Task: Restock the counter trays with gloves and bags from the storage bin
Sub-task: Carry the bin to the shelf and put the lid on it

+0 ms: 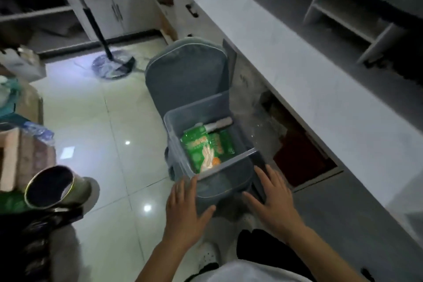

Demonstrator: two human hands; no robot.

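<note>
A clear plastic storage bin (180, 144) rests on the seat of a grey chair (186, 71) beside the white counter (286, 57). Inside the bin lies a green packet of gloves (206, 146), and a whitish roll (218, 125) lies at its far end. My left hand (185, 210) is spread flat, fingers apart, near the bin's front left corner. My right hand (274, 199) is spread the same way near the front right corner. Neither hand grips anything. No counter trays are in view.
A mop (109, 62) stands on the glossy tiled floor at the back. A metal can (57, 188), boxes and bags crowd the left edge. An open cabinet gap (299, 155) shows under the counter. Shelving (348, 18) runs along the counter's far side.
</note>
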